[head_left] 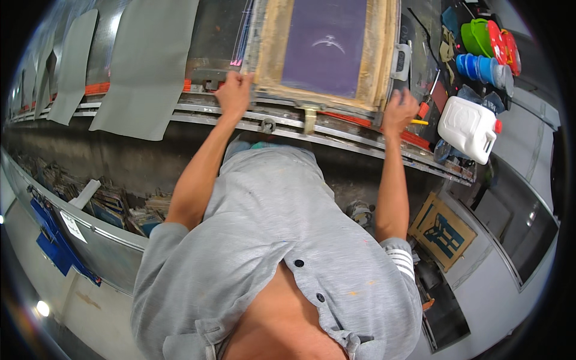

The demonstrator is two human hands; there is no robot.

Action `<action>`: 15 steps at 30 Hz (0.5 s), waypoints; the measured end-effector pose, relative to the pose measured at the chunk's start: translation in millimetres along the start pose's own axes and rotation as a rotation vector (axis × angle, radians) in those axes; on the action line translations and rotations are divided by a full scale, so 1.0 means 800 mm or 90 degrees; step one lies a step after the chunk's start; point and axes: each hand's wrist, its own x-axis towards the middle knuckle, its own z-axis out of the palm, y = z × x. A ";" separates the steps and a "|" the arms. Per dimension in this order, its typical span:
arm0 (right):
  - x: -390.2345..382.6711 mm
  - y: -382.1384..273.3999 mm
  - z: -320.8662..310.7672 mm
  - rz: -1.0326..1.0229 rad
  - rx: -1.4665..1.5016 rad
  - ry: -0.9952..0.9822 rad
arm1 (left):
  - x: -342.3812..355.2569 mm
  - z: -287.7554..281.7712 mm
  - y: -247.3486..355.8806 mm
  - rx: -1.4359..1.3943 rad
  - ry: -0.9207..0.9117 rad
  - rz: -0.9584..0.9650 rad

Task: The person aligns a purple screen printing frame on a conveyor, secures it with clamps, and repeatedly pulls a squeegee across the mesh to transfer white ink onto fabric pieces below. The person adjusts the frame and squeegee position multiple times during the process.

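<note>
A screen-printing frame [366,54] with a wooden border and a purple mesh [321,66] bearing a small pale curved mark lies at the top centre, over a metal rail bench [288,129]. My left hand [234,93] is closed at the frame's lower left corner, fingers curled against its edge. My right hand [399,111] is at the lower right corner, fingers bent round the edge and slightly blurred. A grey clamp or handle [401,60] is on the frame's right side, and a screwdriver [424,109] lies just beyond my right hand.
Grey sheets [144,66] drape over the bench to the left. At the right sit green [477,36], red and blue tubs [480,69] and a white jug [465,126]. Stacked screens [114,207] fill a shelf at lower left; a patterned screen [441,231] leans at lower right.
</note>
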 end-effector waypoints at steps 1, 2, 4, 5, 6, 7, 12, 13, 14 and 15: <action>-0.009 -0.030 0.000 -0.038 0.051 -0.004 | -0.005 0.004 0.007 -0.008 0.004 -0.005; -0.023 -0.068 -0.004 -0.055 0.100 -0.035 | -0.010 0.006 0.013 -0.016 0.005 -0.011; -0.053 -0.141 -0.004 -0.072 0.194 -0.110 | -0.015 0.008 0.010 -0.040 0.029 -0.004; -0.068 -0.169 0.000 -0.069 0.240 -0.154 | -0.018 0.004 0.012 -0.009 -0.009 -0.015; -0.087 -0.193 0.003 -0.111 0.220 -0.175 | -0.017 -0.007 0.020 0.023 -0.047 -0.024; -0.101 -0.215 0.009 -0.151 0.202 -0.191 | -0.010 -0.020 0.027 0.057 -0.082 -0.027; -0.125 -0.248 0.029 -0.158 0.118 -0.223 | 0.045 -0.028 0.043 0.087 0.153 0.219; -0.129 -0.246 0.028 -0.153 0.114 -0.235 | 0.063 -0.022 0.063 0.120 0.162 0.288; -0.127 -0.247 0.026 -0.161 0.102 -0.243 | 0.078 -0.013 0.087 0.155 0.172 0.355; -0.126 -0.248 0.029 -0.168 0.098 -0.243 | 0.099 0.005 0.095 0.216 0.140 0.400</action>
